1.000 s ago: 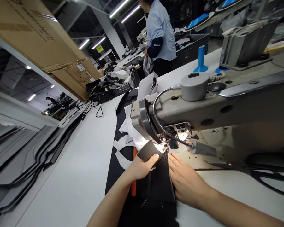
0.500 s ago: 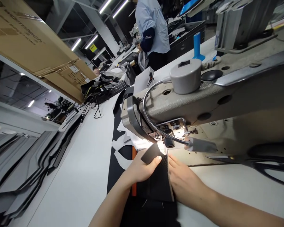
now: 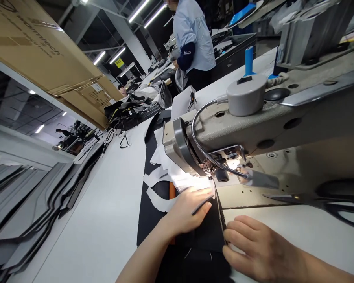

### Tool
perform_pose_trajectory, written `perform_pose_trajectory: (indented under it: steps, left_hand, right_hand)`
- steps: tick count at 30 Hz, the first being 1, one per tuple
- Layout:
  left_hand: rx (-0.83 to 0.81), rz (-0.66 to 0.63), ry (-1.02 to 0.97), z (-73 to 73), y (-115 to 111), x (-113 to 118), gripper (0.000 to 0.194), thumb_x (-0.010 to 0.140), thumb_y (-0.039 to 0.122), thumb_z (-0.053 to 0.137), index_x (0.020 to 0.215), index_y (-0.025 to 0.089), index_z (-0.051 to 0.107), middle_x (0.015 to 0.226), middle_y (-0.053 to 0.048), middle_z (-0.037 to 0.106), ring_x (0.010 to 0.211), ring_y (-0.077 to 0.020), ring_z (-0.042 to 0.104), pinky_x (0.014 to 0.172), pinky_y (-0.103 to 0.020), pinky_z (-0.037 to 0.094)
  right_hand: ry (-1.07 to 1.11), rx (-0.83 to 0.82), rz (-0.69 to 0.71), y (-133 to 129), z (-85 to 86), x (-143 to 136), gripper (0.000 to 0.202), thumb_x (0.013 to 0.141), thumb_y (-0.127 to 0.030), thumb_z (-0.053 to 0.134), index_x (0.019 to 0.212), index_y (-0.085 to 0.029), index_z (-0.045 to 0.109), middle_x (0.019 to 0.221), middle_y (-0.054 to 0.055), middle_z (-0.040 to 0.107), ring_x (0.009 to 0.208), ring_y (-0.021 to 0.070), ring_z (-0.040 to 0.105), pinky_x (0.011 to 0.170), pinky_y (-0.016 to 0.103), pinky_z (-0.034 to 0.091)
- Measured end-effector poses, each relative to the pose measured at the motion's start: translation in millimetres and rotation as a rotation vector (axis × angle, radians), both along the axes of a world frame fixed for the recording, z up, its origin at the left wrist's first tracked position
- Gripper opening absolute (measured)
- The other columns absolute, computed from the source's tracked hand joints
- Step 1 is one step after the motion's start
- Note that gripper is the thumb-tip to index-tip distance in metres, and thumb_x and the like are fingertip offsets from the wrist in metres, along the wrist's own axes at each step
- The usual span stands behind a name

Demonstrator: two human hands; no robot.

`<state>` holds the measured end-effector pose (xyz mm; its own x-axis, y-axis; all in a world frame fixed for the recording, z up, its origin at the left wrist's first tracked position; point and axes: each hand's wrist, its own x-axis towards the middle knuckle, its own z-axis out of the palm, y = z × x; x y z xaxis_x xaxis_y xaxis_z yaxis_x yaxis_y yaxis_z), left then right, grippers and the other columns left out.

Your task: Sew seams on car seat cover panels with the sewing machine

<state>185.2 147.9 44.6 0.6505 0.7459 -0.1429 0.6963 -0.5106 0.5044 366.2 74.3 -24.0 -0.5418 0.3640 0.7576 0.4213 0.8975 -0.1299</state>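
Note:
Under the lit needle area of a sewing machine (image 3: 218, 135), a black fabric piece (image 3: 209, 232) with a pale edge lies over other dark material. My left hand (image 3: 191, 210) is closed on its folded part near the presser foot, thumb on top and fingers stretched toward the needle. Lower down, my right hand (image 3: 256, 247) has curled fingers, and its fingertips pinch the right edge of the same piece. Beneath the left hand, part of an orange strip (image 3: 172, 191) shows. White cut pieces (image 3: 161, 198) lie left of the machine head.
Black-handled scissors (image 3: 327, 198) lie on the right, by the machine bed. Stacked grey panels (image 3: 44, 200) line the far left of the white table (image 3: 100, 204). A large cardboard box (image 3: 47, 51) stands upper left. A person in a light blue shirt (image 3: 191, 35) works behind the machine.
My right hand has drawn back from beside the needle area, down and right along the fabric edge. My left hand has turned flatter, and the raised fabric flap has tipped down. The view has shifted slightly.

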Motion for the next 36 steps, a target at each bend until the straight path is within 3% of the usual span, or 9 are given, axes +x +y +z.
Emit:
perform_pose_trajectory:
  steps: [2, 6, 10, 14, 18, 23, 28, 32, 36]
  left_hand:
    - [-0.023, 0.067, -0.033, -1.5, -1.7, -1.7, 0.019, 0.090, 0.028, 0.042, 0.085, 0.018, 0.058, 0.085, -0.003, 0.062, 0.080, -0.0169, 0.055, 0.079, -0.030, 0.046]
    - [-0.117, 0.172, -0.087, 1.0, -4.3, -2.2, 0.021, 0.093, 0.029, 0.040, 0.094, 0.018, 0.057, 0.092, -0.002, 0.063, 0.080, -0.0155, 0.057, 0.075, -0.027, 0.046]
    - [-0.052, 0.056, 0.017, 3.0, -4.0, 4.8, 0.020, 0.091, 0.025, 0.039, 0.088, 0.018, 0.058, 0.083, -0.001, 0.062, 0.075, -0.0153, 0.055, 0.073, -0.027, 0.044]
    - [0.117, -0.131, 0.118, -6.2, -0.6, 13.5, 0.020, 0.086, 0.018, 0.040, 0.092, 0.018, 0.058, 0.096, -0.006, 0.063, 0.083, -0.0200, 0.055, 0.077, -0.032, 0.043]
    - [0.171, -0.144, 0.085, -14.8, 4.6, 15.3, 0.025, 0.088, 0.021, 0.040, 0.104, 0.017, 0.058, 0.109, -0.009, 0.062, 0.095, -0.0229, 0.055, 0.085, -0.036, 0.042]
    - [0.007, 0.143, -0.046, -11.8, 7.2, 12.4, 0.029, 0.093, 0.036, 0.038, 0.093, 0.018, 0.061, 0.086, -0.004, 0.064, 0.079, -0.0189, 0.056, 0.073, -0.030, 0.045]
    - [-0.139, 0.330, 0.009, -5.1, 7.4, 11.6, 0.037, 0.091, 0.043, 0.039, 0.068, 0.017, 0.054, 0.065, -0.001, 0.054, 0.062, -0.0158, 0.049, 0.057, -0.028, 0.042]
    - [-0.083, 0.121, -0.039, -1.5, 6.6, 11.1, 0.026, 0.092, 0.033, 0.038, 0.081, 0.017, 0.056, 0.083, -0.002, 0.061, 0.077, -0.0166, 0.055, 0.074, -0.029, 0.047]
    - [0.106, -0.129, 0.034, -6.1, 1.0, 11.2, 0.023, 0.092, 0.023, 0.037, 0.101, 0.017, 0.058, 0.105, -0.007, 0.062, 0.100, -0.0215, 0.054, 0.092, -0.035, 0.043]
  right_hand:
    - [-0.033, 0.000, -0.015, -2.1, -2.4, -3.6, 0.019, 0.082, -0.004, 0.048, 0.089, -0.015, 0.062, 0.071, 0.003, 0.058, 0.063, 0.0155, 0.055, 0.056, 0.030, 0.045]
    - [-0.057, -0.001, -0.162, -4.2, -18.3, -16.8, 0.029, 0.085, -0.005, 0.042, 0.104, -0.012, 0.064, 0.103, 0.010, 0.066, 0.097, 0.0217, 0.060, 0.078, 0.032, 0.050]
    - [-0.051, -0.018, -0.182, -5.1, -27.8, -19.6, 0.032, 0.089, -0.008, 0.038, 0.107, -0.014, 0.064, 0.110, 0.011, 0.065, 0.105, 0.0221, 0.059, 0.082, 0.030, 0.050]
    - [-0.078, -0.083, -0.166, 1.0, -26.8, -11.0, 0.034, 0.088, -0.007, 0.039, 0.112, -0.013, 0.062, 0.116, 0.013, 0.062, 0.111, 0.0223, 0.055, 0.089, 0.031, 0.049]
    - [-0.100, -0.107, -0.154, 4.1, -18.1, -2.4, 0.038, 0.087, -0.004, 0.037, 0.116, -0.013, 0.059, 0.113, 0.013, 0.062, 0.109, 0.0251, 0.054, 0.087, 0.039, 0.047]
    - [-0.224, -0.043, 0.023, -4.4, -6.9, -32.6, 0.024, 0.086, -0.007, 0.043, 0.097, -0.014, 0.064, 0.077, 0.005, 0.059, 0.066, 0.0172, 0.050, 0.056, 0.032, 0.039]
    - [-0.311, -0.055, 0.031, -4.0, -7.4, -81.6, 0.018, 0.082, -0.009, 0.047, 0.071, -0.014, 0.060, 0.070, 0.005, 0.050, 0.062, 0.0179, 0.044, 0.048, 0.033, 0.031]
    - [-0.195, -0.061, -0.045, -4.9, -13.6, -80.6, 0.022, 0.087, -0.011, 0.043, 0.098, -0.012, 0.062, 0.096, 0.009, 0.058, 0.087, 0.0214, 0.051, 0.077, 0.038, 0.043]
    - [-0.085, -0.187, -0.158, -10.5, -23.6, -76.4, 0.034, 0.088, -0.020, 0.045, 0.119, -0.012, 0.055, 0.108, 0.011, 0.060, 0.107, 0.0278, 0.049, 0.102, 0.046, 0.031]
